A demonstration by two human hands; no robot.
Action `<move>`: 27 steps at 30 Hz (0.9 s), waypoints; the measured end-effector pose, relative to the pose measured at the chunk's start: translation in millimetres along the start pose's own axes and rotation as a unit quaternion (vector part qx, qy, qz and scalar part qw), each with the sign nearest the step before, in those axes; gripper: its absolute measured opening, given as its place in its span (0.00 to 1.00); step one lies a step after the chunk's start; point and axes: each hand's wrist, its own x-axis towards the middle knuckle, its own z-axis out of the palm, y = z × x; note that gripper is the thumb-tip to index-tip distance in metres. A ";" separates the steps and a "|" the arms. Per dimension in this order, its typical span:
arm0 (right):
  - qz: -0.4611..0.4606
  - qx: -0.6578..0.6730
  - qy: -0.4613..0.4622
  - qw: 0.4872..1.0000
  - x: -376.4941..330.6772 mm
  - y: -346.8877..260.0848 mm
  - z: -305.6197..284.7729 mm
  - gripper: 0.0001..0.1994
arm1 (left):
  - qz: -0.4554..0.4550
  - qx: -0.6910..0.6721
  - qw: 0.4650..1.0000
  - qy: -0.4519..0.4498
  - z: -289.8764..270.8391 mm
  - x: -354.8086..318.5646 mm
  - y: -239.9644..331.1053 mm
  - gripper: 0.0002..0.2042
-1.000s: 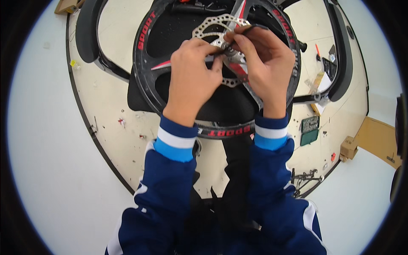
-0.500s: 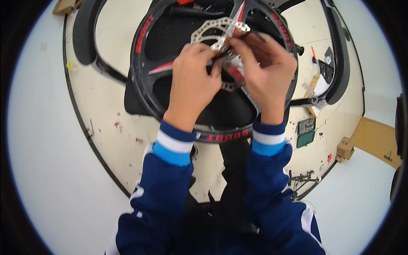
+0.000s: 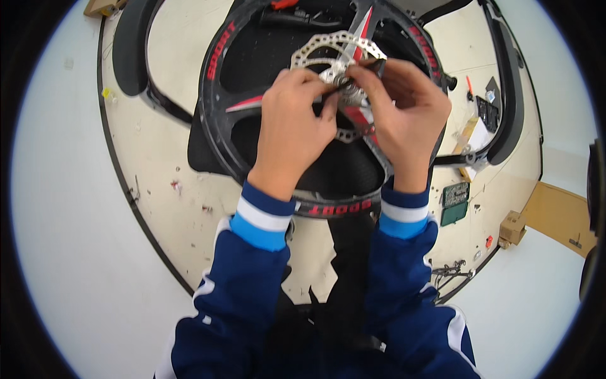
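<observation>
A: Biggest thing first?

B: Round pale table (image 3: 158, 164), scuffed. On it a black mat, and on that a black bike wheel (image 3: 218, 95) w/ red trim, lying flat, rim circling both hands well outside the fingertips.

A: Next down?

B: Silver brake disc (image 3: 328, 47), perforated, at the wheel's centre, directly under and just beyond the fingertips. Hub sits where the fingers meet.

A: Hands?

B: Left hand (image 3: 293, 129) curled, thumb and forefinger pinched at the hub. Right hand (image 3: 401, 114) also curled, fingertips closed on a small dark tool or part right at the hub. Can't tell exactly what it is, too small and half covered. Both clenched on sthg, touching each other at the tips.

A: Other bits?

B: Off to the right of the right hand, well apart: green circuit board (image 3: 456, 202), small cardboard box (image 3: 512, 228), loose scraps. Black curved pieces at the table's far left and right edges.

A: Risks, imo?

B: Small part could slip from the pinch and drop through the disc holes or btwn the spokes, since grip is fingertip only. Disc edge sits close to the knuckles, so a slip w/ force could scrape skin. Wheel isn't clamped, so a hard twist may spin it on the mat.
</observation>
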 end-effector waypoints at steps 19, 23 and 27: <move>0.018 0.054 -0.082 0.995 -4.0 -3.1 3.5 0.09 | -0.034 -0.022 0.999 -0.007 0.4 -6.1 5.2 0.06; -0.016 0.010 -0.055 0.998 2.9 0.9 1.7 0.07 | -0.004 -0.012 1.000 0.025 6.2 0.8 2.2 0.07; -0.014 -0.002 -0.028 0.999 -4.3 -0.7 8.4 0.07 | -0.039 -0.052 0.998 0.019 1.9 0.3 5.4 0.06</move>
